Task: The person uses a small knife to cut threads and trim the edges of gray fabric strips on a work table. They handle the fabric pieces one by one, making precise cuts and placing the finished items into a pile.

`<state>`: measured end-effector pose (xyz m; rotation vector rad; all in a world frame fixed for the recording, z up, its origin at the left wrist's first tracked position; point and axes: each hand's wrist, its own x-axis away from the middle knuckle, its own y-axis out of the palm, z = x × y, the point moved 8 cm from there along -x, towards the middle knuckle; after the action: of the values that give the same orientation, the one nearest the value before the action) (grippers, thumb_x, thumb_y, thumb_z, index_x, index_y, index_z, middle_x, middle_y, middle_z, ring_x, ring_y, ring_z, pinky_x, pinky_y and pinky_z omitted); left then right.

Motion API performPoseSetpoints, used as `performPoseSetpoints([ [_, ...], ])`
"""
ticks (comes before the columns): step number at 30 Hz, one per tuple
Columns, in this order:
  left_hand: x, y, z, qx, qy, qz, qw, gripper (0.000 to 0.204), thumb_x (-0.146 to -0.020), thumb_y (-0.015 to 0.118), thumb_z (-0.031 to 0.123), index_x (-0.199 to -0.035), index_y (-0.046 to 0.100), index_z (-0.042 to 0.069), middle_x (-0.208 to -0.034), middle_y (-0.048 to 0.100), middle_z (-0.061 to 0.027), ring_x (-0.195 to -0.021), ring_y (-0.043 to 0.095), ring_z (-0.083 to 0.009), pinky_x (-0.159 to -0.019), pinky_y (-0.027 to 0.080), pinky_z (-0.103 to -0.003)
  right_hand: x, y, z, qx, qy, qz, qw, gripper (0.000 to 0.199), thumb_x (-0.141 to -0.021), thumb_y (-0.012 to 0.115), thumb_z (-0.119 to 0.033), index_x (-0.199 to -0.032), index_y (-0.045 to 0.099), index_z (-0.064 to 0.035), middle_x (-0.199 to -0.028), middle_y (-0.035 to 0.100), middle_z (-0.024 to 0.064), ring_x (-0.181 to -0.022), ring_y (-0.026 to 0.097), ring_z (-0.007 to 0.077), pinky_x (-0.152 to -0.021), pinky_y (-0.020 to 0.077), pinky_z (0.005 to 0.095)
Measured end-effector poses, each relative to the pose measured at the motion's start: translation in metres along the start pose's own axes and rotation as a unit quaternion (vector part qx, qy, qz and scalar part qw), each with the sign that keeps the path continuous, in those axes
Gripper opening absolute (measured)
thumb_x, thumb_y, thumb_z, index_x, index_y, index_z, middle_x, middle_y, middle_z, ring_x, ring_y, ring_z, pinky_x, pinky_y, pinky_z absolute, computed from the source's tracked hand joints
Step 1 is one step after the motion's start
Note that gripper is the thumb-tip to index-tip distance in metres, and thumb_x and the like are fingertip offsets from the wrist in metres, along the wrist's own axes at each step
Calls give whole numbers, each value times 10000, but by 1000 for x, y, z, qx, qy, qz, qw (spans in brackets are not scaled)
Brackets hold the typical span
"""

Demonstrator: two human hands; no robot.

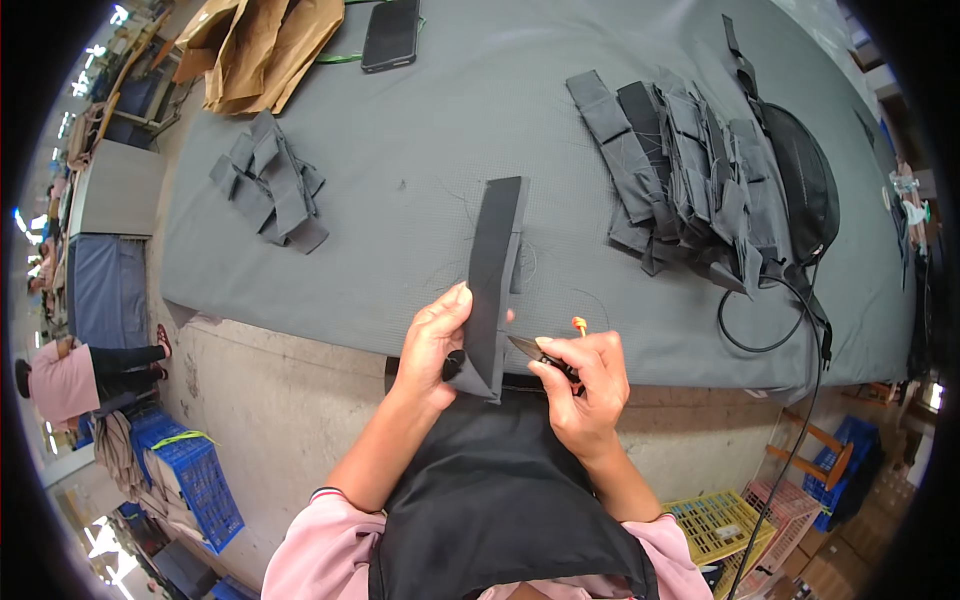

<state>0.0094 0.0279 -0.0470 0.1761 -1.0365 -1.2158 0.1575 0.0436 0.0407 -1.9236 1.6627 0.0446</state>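
Observation:
My left hand (430, 345) is closed on a long dark grey fabric strip (492, 260), which lies pointing away from me with its near end folded over. Loose threads show along its right edge. My right hand (590, 390) grips a pair of thread snips (526, 347), their dark pointed blades reaching to that edge near my left fingers. A small orange piece (579, 324) sticks up beside the right hand's fingers. Whether the blades touch a thread is too small to tell.
Grey cloth covers the table (400, 200). A thick pile of grey strips (690, 170) lies right, a smaller pile (270, 190) left. Beyond are a brown paper bag (270, 55), a phone (391, 35) and a black bag (800, 170) at right. A black cable (805, 420) hangs over the near edge.

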Motion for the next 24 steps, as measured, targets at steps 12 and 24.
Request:
performPoseSetpoints([
  [12, 3, 11, -61, 377, -230, -185, 878, 425, -963, 335, 191, -1311, 392, -46, -906, 568, -254, -504, 509, -203, -387, 431, -256, 6, 23, 5, 3, 40, -22, 999, 233, -698, 707, 10, -914, 634, -40, -769, 555, 75, -649, 551, 217, -602, 452, 319],
  [24, -3, 9, -64, 247, -185, -103, 946, 426, -970, 341, 188, -1252, 429, -120, -926, 583, -162, -477, 504, -164, -398, 454, -229, 6, 26, -4, 0, 2, -26, 1000, 260, -670, 733, -25, -915, 647, -46, -744, 543, 55, -665, 549, 223, -615, 448, 325],
])
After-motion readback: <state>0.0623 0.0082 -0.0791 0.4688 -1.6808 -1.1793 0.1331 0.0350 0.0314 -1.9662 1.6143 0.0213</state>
